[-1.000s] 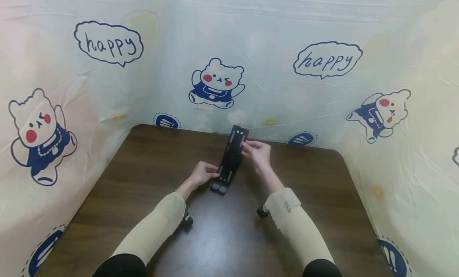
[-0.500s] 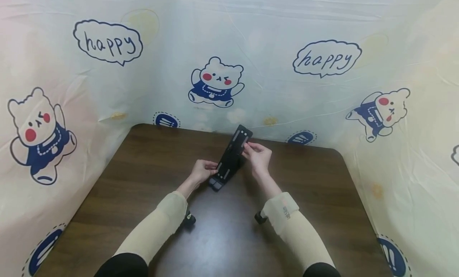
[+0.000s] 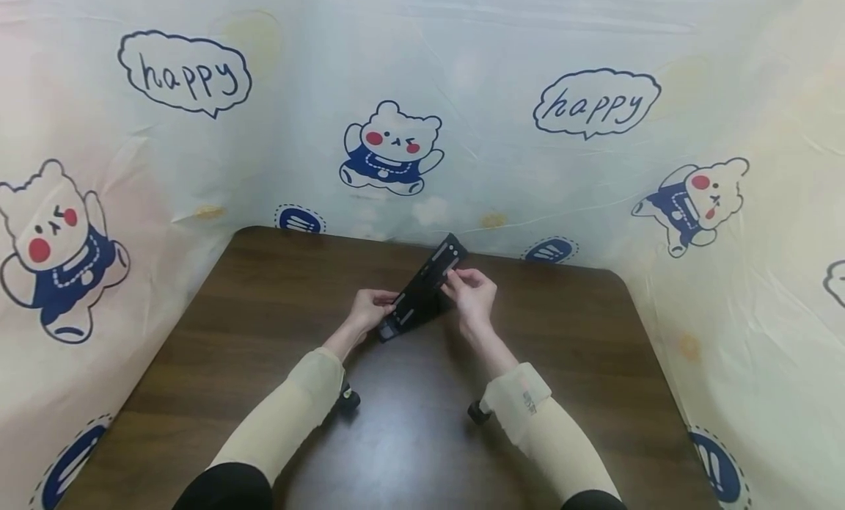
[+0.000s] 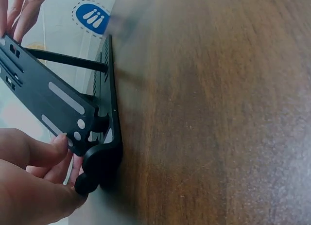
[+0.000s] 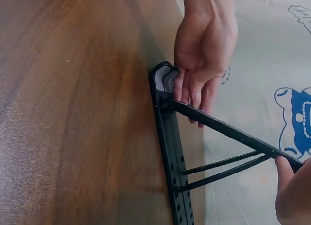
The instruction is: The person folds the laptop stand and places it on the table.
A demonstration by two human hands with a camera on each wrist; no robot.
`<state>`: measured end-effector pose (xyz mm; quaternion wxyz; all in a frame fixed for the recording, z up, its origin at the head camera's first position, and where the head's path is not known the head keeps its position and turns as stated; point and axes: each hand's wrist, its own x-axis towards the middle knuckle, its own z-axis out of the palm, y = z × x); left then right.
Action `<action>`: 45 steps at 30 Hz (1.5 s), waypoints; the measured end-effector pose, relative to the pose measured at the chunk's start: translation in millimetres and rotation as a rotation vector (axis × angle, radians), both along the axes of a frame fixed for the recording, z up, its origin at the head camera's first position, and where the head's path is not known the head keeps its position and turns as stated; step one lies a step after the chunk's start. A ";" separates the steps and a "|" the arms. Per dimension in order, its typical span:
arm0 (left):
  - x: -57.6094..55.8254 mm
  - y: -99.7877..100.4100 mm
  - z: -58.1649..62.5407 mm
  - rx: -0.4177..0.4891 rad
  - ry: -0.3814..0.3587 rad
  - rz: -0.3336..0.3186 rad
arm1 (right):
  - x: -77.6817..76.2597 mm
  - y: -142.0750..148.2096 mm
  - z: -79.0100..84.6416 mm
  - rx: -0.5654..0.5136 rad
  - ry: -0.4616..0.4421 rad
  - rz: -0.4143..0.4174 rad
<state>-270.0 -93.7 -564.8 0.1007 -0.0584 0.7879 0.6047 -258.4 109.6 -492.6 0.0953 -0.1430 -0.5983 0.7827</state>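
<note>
A black folding laptop stand is near the back of the table, slanting from lower left to upper right. Its upper plate is raised at an angle over the base, and thin struts join the two. At the low end, my left hand pinches the plate's edge, thumb on top beside the light pads. The far, raised part of the plate is held at its right edge by the fingers of my right hand. Some of the right fingertips are hidden in the right wrist view.
Everything is on a dark wooden table. A pale curtain printed with bears and "happy" bubbles stands behind the table and along its sides. Small black wrist devices hang beneath both sleeves.
The stand has turned clockwise on the table: its far end has swung right and its near end left. Both hands have kept hold. The head view has shifted slightly right.
</note>
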 end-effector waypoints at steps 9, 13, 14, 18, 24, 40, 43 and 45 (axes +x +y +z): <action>-7.9 -9.5 6.3 -0.028 -0.044 -0.039 | 10.0 -10.9 -1.7 0.000 0.009 -0.039; -14.3 -14.7 8.2 -0.067 -0.048 -0.083 | 21.3 -23.3 -0.6 0.020 0.018 -0.086; -15.7 -15.7 8.6 -0.076 -0.048 -0.091 | 23.9 -26.1 -0.8 0.026 0.022 -0.097; -18.4 -17.1 9.1 -0.099 -0.040 -0.097 | 30.8 -32.4 -2.2 0.039 0.030 -0.126; -11.9 -14.7 4.3 -0.126 0.045 -0.092 | 27.6 -23.3 -4.1 0.049 0.061 -0.125; 11.6 -39.7 5.1 -0.354 0.209 -0.031 | 8.1 39.6 36.3 0.295 -0.075 0.260; 13.5 -39.9 2.4 -0.356 0.124 -0.054 | 4.9 44.1 41.7 0.354 -0.073 0.302; 17.0 -35.3 6.2 -0.374 0.071 -0.037 | 4.2 43.9 43.7 0.358 -0.061 0.295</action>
